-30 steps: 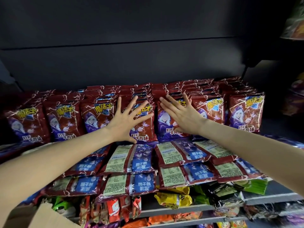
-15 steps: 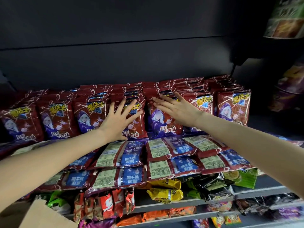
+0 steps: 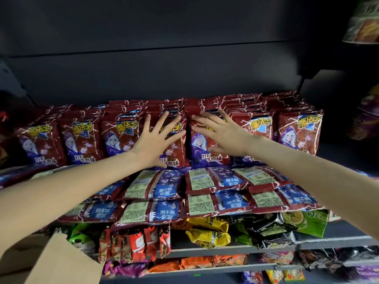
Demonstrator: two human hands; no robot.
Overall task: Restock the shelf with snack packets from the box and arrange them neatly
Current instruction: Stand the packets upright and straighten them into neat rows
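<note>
Snack packets, red, upright row on shelf. Left hand fingers splayed straight, palm flat against front packet, gripping nothing. Right hand same on neighbouring packet. Flat-lying packets just below. Cardboard box lower left.

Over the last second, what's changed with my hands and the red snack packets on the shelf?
Very little. Both hands stay flat, fingers spread, on the upright red packets: the left hand on the fourth from the left, the right hand on the fifth. The right hand's fingertips have crept toward that packet's top edge. Nothing was grasped or released. The flat packets in front and the cardboard box look unchanged.
</note>
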